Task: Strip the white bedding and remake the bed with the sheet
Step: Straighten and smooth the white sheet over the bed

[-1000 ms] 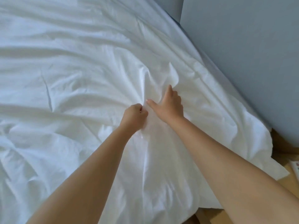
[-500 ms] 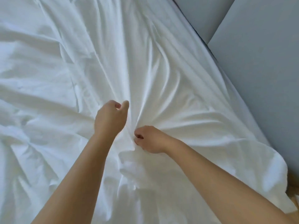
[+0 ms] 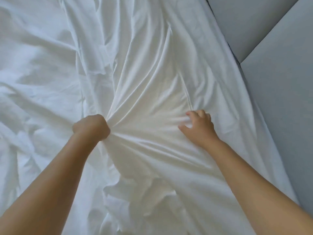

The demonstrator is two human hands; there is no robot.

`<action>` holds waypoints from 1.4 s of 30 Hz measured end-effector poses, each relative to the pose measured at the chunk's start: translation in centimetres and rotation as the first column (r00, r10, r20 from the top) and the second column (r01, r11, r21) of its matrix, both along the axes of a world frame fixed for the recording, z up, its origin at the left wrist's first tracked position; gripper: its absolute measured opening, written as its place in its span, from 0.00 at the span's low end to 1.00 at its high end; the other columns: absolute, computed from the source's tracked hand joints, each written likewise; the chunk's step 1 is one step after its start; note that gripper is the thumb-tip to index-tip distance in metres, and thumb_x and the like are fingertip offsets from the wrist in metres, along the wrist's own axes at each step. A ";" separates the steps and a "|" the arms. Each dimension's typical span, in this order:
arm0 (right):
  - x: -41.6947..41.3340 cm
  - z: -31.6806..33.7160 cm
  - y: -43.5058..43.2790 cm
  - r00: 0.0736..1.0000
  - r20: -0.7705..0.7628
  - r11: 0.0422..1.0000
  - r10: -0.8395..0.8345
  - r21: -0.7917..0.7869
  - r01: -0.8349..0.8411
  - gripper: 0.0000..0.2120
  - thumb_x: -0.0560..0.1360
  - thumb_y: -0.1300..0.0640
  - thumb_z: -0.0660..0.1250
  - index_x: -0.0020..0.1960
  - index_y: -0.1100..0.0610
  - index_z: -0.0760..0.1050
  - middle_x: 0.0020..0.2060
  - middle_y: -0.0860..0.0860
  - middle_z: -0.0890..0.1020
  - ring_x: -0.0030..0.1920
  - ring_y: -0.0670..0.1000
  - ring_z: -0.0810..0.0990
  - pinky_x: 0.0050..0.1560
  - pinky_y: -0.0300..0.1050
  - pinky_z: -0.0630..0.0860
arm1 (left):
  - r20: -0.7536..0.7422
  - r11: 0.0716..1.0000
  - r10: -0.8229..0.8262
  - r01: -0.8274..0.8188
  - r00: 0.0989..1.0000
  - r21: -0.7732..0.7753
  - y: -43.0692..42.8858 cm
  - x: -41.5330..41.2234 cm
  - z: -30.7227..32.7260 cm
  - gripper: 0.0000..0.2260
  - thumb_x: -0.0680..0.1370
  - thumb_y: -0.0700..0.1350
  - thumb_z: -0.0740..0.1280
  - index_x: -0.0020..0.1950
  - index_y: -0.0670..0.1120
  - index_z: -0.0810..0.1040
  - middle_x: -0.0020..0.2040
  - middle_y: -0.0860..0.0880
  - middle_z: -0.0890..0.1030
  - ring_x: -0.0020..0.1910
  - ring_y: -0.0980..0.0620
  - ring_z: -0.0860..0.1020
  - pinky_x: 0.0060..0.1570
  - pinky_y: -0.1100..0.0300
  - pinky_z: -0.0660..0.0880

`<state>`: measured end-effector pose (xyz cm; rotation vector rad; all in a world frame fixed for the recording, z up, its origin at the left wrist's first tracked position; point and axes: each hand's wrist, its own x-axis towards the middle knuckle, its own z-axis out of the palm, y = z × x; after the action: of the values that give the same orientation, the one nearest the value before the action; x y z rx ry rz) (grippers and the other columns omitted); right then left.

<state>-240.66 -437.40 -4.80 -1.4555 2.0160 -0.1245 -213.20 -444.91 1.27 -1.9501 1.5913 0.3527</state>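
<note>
The crumpled white fabric sheet (image 3: 152,78) covers the bed. The left hand (image 3: 91,128) now holds a bunched fold in a clamped grip. The right hand (image 3: 198,128) has released and shifted toward 3 o'clock, its fingers apparently spread (blurred). Gathering for stripping proceeds.

Head view, close, down onto sheet (image 3: 152,73)

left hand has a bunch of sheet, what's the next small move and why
Probably close the right hand on the sheet under it. The left hand grips a bunch of it, creases fanning from the fist, while the right lies spread on the cloth without a plain grip. Two holds would likely pull it evenly.
</note>
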 end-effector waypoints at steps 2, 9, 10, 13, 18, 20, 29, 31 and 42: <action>1.1 -0.8 0.0 0.988 -0.075 0.990 0.136 -0.023 -0.138 0.18 0.76 0.47 0.62 0.64 0.52 0.70 0.62 0.52 0.69 0.61 0.57 0.66 0.56 0.48 0.65 | 0.029 0.999 0.025 -0.024 0.999 -0.034 0.0 -1.0 0.8 0.01 0.74 0.42 0.62 0.43 0.47 0.71 0.38 0.49 0.72 0.42 0.45 0.74 0.43 0.57 0.67; 0.7 -1.8 -0.8 0.998 -0.008 0.977 0.060 -0.206 -0.060 0.07 0.79 0.59 0.60 0.47 0.59 0.75 0.46 0.55 0.76 0.51 0.57 0.72 0.45 0.47 0.65 | -0.272 0.958 -0.207 0.138 0.940 -0.251 0.3 -9.8 -2.6 0.17 0.77 0.54 0.61 0.59 0.44 0.67 0.56 0.45 0.71 0.58 0.43 0.70 0.51 0.51 0.66; 0.5 -1.5 -0.7 0.997 0.070 0.969 0.022 -0.249 -0.004 0.07 0.79 0.61 0.60 0.42 0.58 0.72 0.42 0.54 0.74 0.49 0.57 0.72 0.42 0.46 0.63 | -0.353 0.976 -0.155 0.089 0.923 -0.197 0.0 -10.7 -3.1 0.21 0.77 0.57 0.60 0.61 0.43 0.66 0.57 0.45 0.71 0.59 0.43 0.70 0.52 0.50 0.66; -0.4 -1.3 -0.2 0.978 0.149 0.936 -0.144 -0.300 0.183 0.08 0.78 0.62 0.60 0.40 0.59 0.66 0.42 0.52 0.69 0.47 0.57 0.70 0.43 0.45 0.62 | -0.477 0.996 -0.083 0.062 0.875 -0.060 0.0 -12.6 -5.2 0.15 0.80 0.54 0.58 0.55 0.42 0.67 0.54 0.45 0.74 0.52 0.42 0.73 0.48 0.52 0.67; -3.0 -2.1 1.3 0.902 0.038 0.895 -0.429 0.155 0.419 0.27 0.76 0.43 0.63 0.65 0.61 0.66 0.61 0.57 0.70 0.62 0.59 0.68 0.57 0.51 0.68 | -0.468 0.984 -0.175 0.148 0.866 -0.094 1.3 -13.1 -6.4 0.12 0.79 0.43 0.54 0.36 0.46 0.59 0.34 0.48 0.69 0.31 0.48 0.68 0.29 0.57 0.59; -3.5 -2.6 1.8 0.923 -0.053 0.887 -0.380 0.264 0.380 0.30 0.77 0.38 0.58 0.66 0.62 0.66 0.62 0.58 0.71 0.62 0.61 0.70 0.58 0.53 0.70 | -0.402 0.965 -0.259 0.218 0.878 -0.145 1.5 -13.3 -6.0 0.11 0.77 0.42 0.57 0.36 0.46 0.59 0.33 0.49 0.69 0.29 0.49 0.66 0.28 0.57 0.57; -4.1 -0.7 2.5 0.786 0.263 0.810 -0.560 -0.024 0.585 0.17 0.83 0.52 0.51 0.43 0.59 0.71 0.38 0.53 0.77 0.42 0.55 0.75 0.40 0.44 0.64 | -0.639 0.913 -0.405 0.249 0.654 -0.323 4.4 -18.6 -4.1 0.12 0.79 0.52 0.60 0.56 0.45 0.72 0.50 0.47 0.77 0.49 0.44 0.76 0.45 0.54 0.68; -6.0 0.4 2.7 0.600 0.480 0.681 -0.640 -0.007 0.732 0.15 0.82 0.51 0.55 0.40 0.55 0.74 0.36 0.48 0.78 0.41 0.50 0.77 0.40 0.42 0.69 | -0.720 0.986 -0.110 0.166 0.685 0.007 3.7 -19.7 -4.5 0.20 0.79 0.62 0.52 0.50 0.46 0.72 0.48 0.47 0.78 0.50 0.43 0.76 0.45 0.54 0.68; -8.1 3.9 1.5 0.451 0.658 0.708 -0.603 0.181 0.683 0.12 0.70 0.51 0.73 0.46 0.59 0.81 0.38 0.54 0.84 0.37 0.55 0.82 0.38 0.50 0.77 | -0.796 0.910 0.416 -0.196 0.439 0.366 -0.8 -27.8 -3.0 0.14 0.73 0.49 0.66 0.31 0.42 0.72 0.18 0.49 0.69 0.17 0.52 0.67 0.21 0.66 0.62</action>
<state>-248.72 -435.87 -0.89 -0.4372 1.7944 -0.9773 -240.98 -445.72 -1.72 -1.9594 1.5696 1.8622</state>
